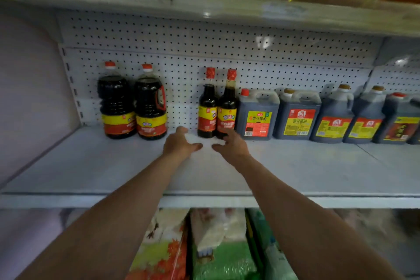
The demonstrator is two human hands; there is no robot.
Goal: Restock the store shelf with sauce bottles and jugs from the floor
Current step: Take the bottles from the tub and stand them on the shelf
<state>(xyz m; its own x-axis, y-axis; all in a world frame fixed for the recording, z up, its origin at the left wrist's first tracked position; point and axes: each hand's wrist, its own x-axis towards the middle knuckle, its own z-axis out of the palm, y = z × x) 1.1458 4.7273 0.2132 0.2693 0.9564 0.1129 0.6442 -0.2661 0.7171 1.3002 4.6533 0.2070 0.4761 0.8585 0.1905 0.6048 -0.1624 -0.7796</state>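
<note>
Head view looks down along two bare forearms reaching over the white metal shelf (91,166), where both hands hover with nothing in them: the left hand (179,144) has its fingers loosely curved and thumb spread, and the right hand (231,145) mirrors it, the two thumbs nearly meeting above a bare patch of shelf. Just beyond the right hand's fingertips stand two slim dark-glass sauce bottles with red caps and yellow-red labels (217,111), side by side and pushed back near the white pegboard back panel (204,41), labels facing out, presumably so shoppers can read them. Whether the right fingers touch the nearer bottle I cannot tell. Beyond and to the left of the left hand sit two large round dark soy jugs with red caps (134,107), also near the back. To the right of the right hand runs a row of squarish dark plastic jugs with moulded handles (295,116), packed shoulder to shoulder. The gap between the round jugs and the slim bottles, straight ahead of the left hand, looks like the likeliest slot for further stock. Wide open shelf lies beneath and behind the hands up to the front lip (68,199), giving free room to draw back. Bagged goods (218,245) sit below the forearms.
</note>
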